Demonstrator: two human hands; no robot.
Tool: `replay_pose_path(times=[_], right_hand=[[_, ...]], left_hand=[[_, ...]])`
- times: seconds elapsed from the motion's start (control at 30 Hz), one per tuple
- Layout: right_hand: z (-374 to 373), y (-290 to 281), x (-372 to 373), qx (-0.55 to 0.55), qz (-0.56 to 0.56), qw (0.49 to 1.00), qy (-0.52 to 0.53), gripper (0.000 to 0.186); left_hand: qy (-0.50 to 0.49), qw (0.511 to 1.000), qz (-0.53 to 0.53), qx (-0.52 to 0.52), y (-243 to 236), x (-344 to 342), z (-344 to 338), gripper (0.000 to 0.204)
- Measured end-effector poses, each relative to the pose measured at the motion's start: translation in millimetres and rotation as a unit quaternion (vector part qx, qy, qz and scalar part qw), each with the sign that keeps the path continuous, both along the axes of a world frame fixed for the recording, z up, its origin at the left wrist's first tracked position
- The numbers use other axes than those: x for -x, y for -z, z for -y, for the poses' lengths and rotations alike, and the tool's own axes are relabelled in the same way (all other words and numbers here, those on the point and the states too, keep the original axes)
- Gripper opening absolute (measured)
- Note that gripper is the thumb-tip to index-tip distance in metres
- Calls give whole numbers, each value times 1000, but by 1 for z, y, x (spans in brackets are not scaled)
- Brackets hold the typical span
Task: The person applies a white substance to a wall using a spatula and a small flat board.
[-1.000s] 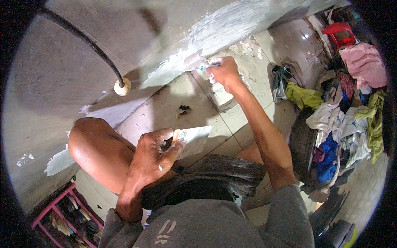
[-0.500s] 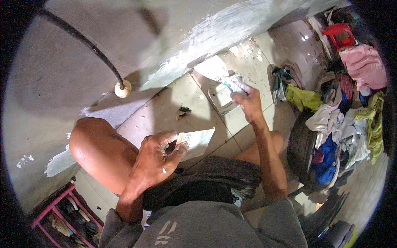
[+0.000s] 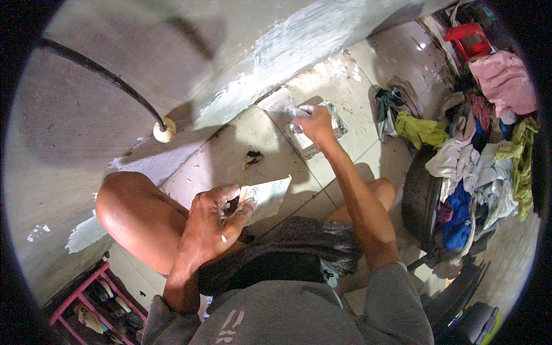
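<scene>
My right hand is closed round a putty knife, its pale, wide blade lying close to the foot of the wall. I cannot tell whether the blade touches the wall. Partly hidden beneath this hand is a squarish tray smeared with white paste, on the floor tiles. Above my left thigh, my left hand grips a second scraper with a flat, whitish blade and an orange-brown edge by the fingers. White smears mark both hands. Fresh white putty coats a rough band along the lower wall.
A black cable ends in a round cream fitting near the wall. One small dark scrap lies on the tiles. Heaped clothes fill a dark tub at right; a pink rack stands lower left.
My right hand has moved left and toward the wall over the tray, and the putty knife's blade has swung lower and left. The left hand has barely shifted with its scraper.
</scene>
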State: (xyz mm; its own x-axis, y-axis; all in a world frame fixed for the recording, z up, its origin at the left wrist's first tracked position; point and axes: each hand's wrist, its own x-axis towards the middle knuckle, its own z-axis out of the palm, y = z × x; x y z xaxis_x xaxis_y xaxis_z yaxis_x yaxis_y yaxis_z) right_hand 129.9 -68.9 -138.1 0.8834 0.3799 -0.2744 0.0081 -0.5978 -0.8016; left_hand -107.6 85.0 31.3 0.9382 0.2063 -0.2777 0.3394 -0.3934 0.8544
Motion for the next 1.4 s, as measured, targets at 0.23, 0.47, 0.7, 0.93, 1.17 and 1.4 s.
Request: replay_pose_path(times=[0.23,0.47,0.7,0.93,1.17,1.4], right_hand=[[-75,-64,-35,-105,-175,976,83,25],[-60,-107,-52,-276,-170,946,19,24],[24,-94,15,-335,-257,898,125,26],[34,-26,50,-308,-294,892,151,27],[8,4,37,-210,-191,950,134,20],[-10,14,21,-223,-174,950,131,21]], left_hand=[[-3,1000,-1,13,-4,1,-3,17],[8,1000,21,11,-7,-4,-1,16],[-7,999,-8,34,-5,-3,-7,17],[-26,998,-31,56,-6,-4,0,11],[0,999,-29,-22,-18,-11,4,12],[-54,994,-73,63,-17,-13,7,10]])
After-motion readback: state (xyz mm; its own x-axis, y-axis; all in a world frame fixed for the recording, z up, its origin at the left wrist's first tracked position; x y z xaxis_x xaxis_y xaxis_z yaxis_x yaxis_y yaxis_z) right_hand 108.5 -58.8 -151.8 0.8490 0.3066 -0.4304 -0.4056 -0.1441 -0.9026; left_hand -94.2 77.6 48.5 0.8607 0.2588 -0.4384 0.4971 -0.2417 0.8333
